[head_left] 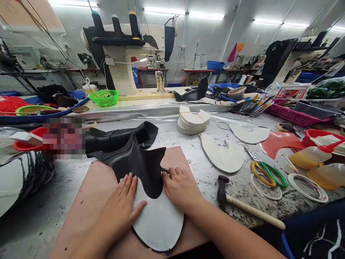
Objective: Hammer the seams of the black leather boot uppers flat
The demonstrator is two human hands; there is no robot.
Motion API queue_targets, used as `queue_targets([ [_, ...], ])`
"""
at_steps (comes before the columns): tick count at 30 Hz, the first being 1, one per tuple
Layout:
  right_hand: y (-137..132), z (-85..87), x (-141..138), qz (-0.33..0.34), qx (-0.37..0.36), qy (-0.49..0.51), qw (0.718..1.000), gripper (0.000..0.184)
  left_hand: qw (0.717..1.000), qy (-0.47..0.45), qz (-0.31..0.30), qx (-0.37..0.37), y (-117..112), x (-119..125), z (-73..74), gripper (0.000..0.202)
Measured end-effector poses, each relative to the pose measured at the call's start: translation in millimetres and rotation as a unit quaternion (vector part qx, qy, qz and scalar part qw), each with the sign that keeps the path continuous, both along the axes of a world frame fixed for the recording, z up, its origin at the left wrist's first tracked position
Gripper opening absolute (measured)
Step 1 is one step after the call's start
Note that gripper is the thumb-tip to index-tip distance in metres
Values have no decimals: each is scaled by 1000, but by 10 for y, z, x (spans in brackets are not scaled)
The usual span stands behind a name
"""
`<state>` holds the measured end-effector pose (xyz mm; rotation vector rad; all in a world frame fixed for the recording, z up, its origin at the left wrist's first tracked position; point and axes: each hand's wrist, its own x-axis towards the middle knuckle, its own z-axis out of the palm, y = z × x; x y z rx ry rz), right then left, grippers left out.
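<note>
A black leather shoe upper (140, 163) lies on a pinkish work board (88, 201), partly over a white lining piece (160, 219). My left hand (121, 207) rests flat on the white piece, fingers stretched toward the black leather's edge. My right hand (181, 187) presses on the right edge of the black leather and the white piece, fingers curled down. A dark thin tool tip (165, 169) shows at its fingertips; what it is I cannot make out.
A hammer (242, 205) with a pale handle lies right of my right hand. Scissors with yellow and green handles (266, 172), white cut pieces (222, 153), a stack of white pieces (192, 121), glue bottles (312, 156) and a sewing machine (126, 54) surround the bench.
</note>
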<state>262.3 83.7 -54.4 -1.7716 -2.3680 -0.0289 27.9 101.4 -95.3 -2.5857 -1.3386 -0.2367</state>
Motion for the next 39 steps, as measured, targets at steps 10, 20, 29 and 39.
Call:
queue_targets([
  [10, -883, -391, -176, 246, 37, 35, 968, 40, 999, 28, -32, 14, 59, 38, 145, 72],
  [20, 8, 93, 141, 51, -85, 127, 987, 29, 982, 31, -166, 86, -566, 241, 116, 68],
  [29, 124, -12, 107, 56, -57, 118, 990, 25, 977, 14, -213, 22, -317, 513, 370, 43],
  [39, 343, -77, 117, 104, 28, 74, 991, 18, 975, -74, -195, 73, -241, 564, 153, 58],
])
